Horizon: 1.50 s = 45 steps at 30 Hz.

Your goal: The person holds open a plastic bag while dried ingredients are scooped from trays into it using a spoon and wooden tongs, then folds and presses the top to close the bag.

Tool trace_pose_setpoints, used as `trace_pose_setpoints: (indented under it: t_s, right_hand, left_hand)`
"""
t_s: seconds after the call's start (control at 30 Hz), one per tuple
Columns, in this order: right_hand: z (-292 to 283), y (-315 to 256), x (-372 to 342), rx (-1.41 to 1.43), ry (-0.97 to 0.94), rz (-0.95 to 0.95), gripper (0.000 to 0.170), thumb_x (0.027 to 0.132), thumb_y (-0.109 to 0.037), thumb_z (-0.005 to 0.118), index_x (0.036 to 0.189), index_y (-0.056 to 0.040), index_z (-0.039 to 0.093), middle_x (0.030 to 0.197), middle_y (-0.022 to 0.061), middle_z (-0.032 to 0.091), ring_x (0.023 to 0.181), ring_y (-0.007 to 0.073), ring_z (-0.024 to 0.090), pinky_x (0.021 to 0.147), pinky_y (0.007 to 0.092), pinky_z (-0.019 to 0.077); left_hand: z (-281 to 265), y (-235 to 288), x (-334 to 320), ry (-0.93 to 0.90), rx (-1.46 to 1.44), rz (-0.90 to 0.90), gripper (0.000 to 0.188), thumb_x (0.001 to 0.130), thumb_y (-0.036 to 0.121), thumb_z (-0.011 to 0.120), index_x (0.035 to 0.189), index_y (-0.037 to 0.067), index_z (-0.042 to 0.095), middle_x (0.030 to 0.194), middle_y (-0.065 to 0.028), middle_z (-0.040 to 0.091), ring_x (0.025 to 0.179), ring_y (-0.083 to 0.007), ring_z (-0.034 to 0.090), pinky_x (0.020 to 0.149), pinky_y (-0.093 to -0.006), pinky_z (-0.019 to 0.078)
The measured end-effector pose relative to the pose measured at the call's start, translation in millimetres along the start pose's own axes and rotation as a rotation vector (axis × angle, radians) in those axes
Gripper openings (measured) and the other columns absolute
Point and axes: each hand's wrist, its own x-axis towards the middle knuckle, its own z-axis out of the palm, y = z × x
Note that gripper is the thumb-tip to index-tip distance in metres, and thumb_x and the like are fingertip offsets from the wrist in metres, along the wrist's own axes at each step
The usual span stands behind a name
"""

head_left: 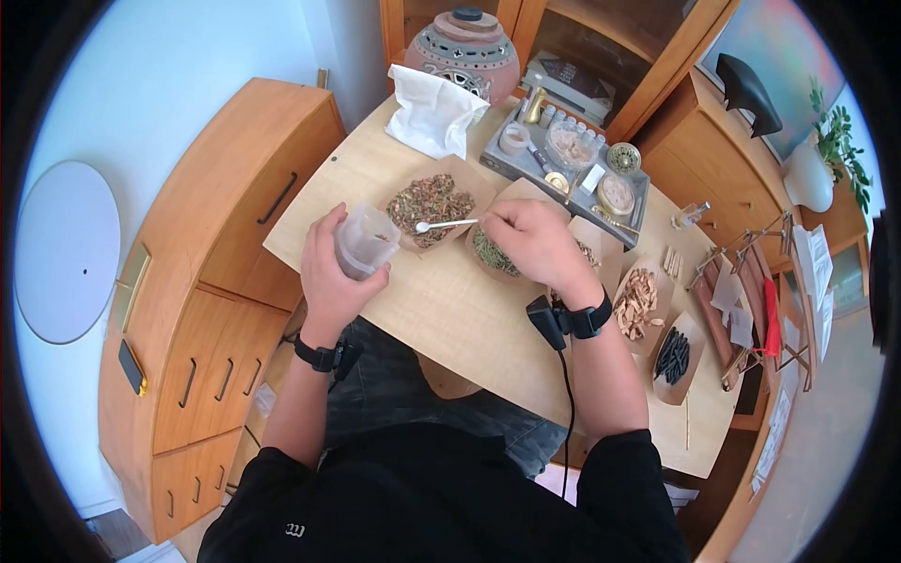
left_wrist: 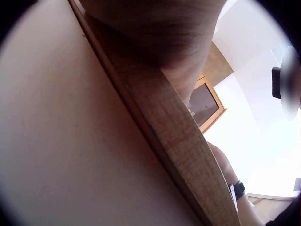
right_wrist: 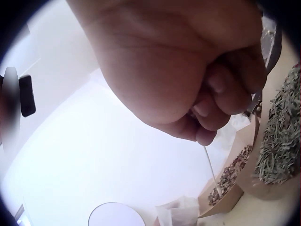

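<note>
My left hand [head_left: 328, 281] grips a translucent plastic cup [head_left: 364, 246] near the table's front left, tilted so that a little brown matter shows inside. Between the fingertips of my right hand [head_left: 540, 246] is the handle of a small white spoon [head_left: 446, 225]. Its bowl points left, over a paper tray of mixed brown and reddish dried herbs [head_left: 434, 202] in the head view. Below the right hand lies a tray of green needle-like dried herbs [head_left: 493, 253], partly covered by it. The right wrist view shows the curled fingers and the thin spoon handle [right_wrist: 210, 165].
A grey tray [head_left: 507, 167] with jars, dishes and small tools stands at the back, beside a white paper bag [head_left: 434, 113] and a patterned pot [head_left: 465, 61]. To the right are trays of wood chips [head_left: 638, 302] and black sticks [head_left: 672, 357], and a wooden rack [head_left: 746, 305].
</note>
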Motion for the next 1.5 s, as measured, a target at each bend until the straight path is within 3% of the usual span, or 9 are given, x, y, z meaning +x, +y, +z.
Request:
trace_pose_setpoints:
  t_s: [0.27,0.33,0.43,0.6,0.67,1.07,1.17,1.3,1.5]
  right_hand:
    - [-3,16,4,-0.226,0.075,-0.058,0.031,0.105,-0.026,0.064,0.104,0.002,0.078,0.098,0.0285,0.075,0.093,0.0475,0.073,0.085,0.0533,0.0575]
    - [-13,19,5,-0.06,0.024,0.035,0.032,0.106,-0.026,0.064,0.104,0.0025,0.077,0.091,0.0279,0.073,0.085,0.0453,0.073,0.082,0.052,0.057]
    - [-17,25,6,0.044,0.141,0.048,0.032,0.108,-0.026,0.064,0.103,0.0038,0.075,0.083,0.0258,0.07,0.075,0.0392,0.07,0.077,0.0479,0.0561]
    - [-13,43,11,0.001,0.179,0.147,0.033,0.108,-0.025,0.065,0.099,0.0047,0.074,0.078,0.0206,0.07,0.072,0.0305,0.068,0.075,0.0427,0.0553]
    - [-8,56,15,0.21,0.054,0.15,0.036,0.108,-0.023,0.064,0.084,0.0026,0.07,0.071,0.0022,0.061,0.067,0.0132,0.056,0.066,0.0331,0.0461]
    - [-1,55,18,0.658,-0.079,0.349,0.034,0.115,-0.023,0.062,0.086,-0.0062,0.066,0.065,-0.0094,0.045,0.052,0.0032,0.032,0.048,0.0266,0.0209]
    - [-9,58,18,0.738,-0.141,0.324,0.033,0.112,-0.025,0.065,0.086,-0.0053,0.069,0.07,-0.0075,0.051,0.059,0.0044,0.041,0.053,0.0261,0.03]
    - [-9,34,13,0.736,-0.147,0.31,0.033,0.113,-0.025,0.064,0.086,-0.0058,0.068,0.07,-0.0081,0.05,0.058,0.0031,0.04,0.053,0.0255,0.0288]
    - [-2,21,3,0.304,-0.165,0.017,0.033,0.113,-0.025,0.065,0.09,-0.0015,0.071,0.068,-0.003,0.052,0.063,0.0107,0.048,0.061,0.0319,0.0416]
  left_hand:
    - [-7,0,3,-0.016,-0.049,0.013,0.095,0.072,0.016,0.094,0.158,0.004,0.055,0.144,-0.0177,0.064,0.135,-0.0363,0.065,0.116,-0.0465,0.053]
    - [-14,5,5,-0.224,-0.093,-0.016,0.095,0.073,0.015,0.095,0.158,0.003,0.054,0.147,-0.0172,0.062,0.139,-0.0348,0.062,0.12,-0.0449,0.0501]
    - [-14,6,5,-0.267,-0.29,-0.137,0.095,0.075,0.014,0.096,0.159,0.003,0.053,0.15,-0.0174,0.059,0.142,-0.0344,0.059,0.123,-0.0439,0.0472]
    - [-2,27,-7,-0.16,-0.213,-0.139,0.095,0.077,0.015,0.097,0.16,0.005,0.052,0.151,-0.019,0.057,0.143,-0.0355,0.056,0.122,-0.0461,0.0468]
    - [3,36,-14,-0.114,-0.115,-0.136,0.096,0.077,0.016,0.098,0.161,0.005,0.052,0.151,-0.0194,0.057,0.143,-0.0362,0.056,0.122,-0.0472,0.0473]
    - [12,37,-17,-0.046,0.054,-0.06,0.11,0.072,0.028,0.101,0.166,0.006,0.048,0.153,-0.0201,0.058,0.143,-0.0408,0.055,0.121,-0.0532,0.0467]
    - [12,36,-19,-0.052,0.045,-0.083,0.114,0.07,0.035,0.101,0.167,0.008,0.047,0.153,-0.0202,0.058,0.142,-0.0422,0.054,0.12,-0.0548,0.0448]
    - [13,37,-18,-0.027,0.067,-0.069,0.114,0.07,0.034,0.1,0.167,0.008,0.047,0.153,-0.0201,0.058,0.142,-0.0422,0.054,0.12,-0.0546,0.0443]
    - [13,38,-18,-0.035,0.089,-0.084,0.112,0.07,0.034,0.099,0.166,0.007,0.048,0.151,-0.0198,0.058,0.142,-0.0419,0.054,0.12,-0.0548,0.0441]
